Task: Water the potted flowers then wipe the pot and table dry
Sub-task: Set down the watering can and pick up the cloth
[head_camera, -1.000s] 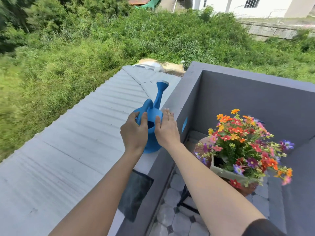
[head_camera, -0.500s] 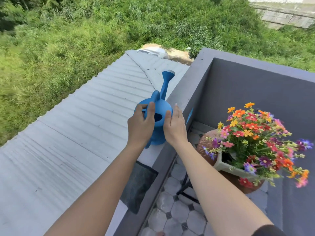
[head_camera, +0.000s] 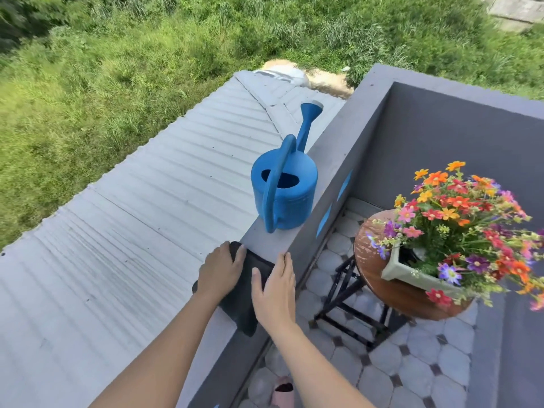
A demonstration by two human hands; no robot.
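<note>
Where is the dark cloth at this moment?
Head view, lower centre: the dark cloth lies draped over the grey ledge, just nearer than the blue watering can, with the left hand and right hand on it.

Hard, bright daylight is coming in from high overhead: the corrugated roof (head_camera: 132,231) out past the left hand (head_camera: 219,270) is nearly washed to white. The flowers (head_camera: 459,219) beyond the right hand (head_camera: 275,287) are sunlit and heavily saturated, and the tabletop (head_camera: 371,260) under them shows pale glints and drops a dark shadow onto the tiles (head_camera: 453,363). I see the cloth (head_camera: 243,301) beneath both hands only as a flat dark patch with little detail. Focus is crisp around the hands, but the wide lens bows the ledge (head_camera: 335,160) and roof lines toward the edges, and the far-right blooms and upper-right corner smear.
</note>
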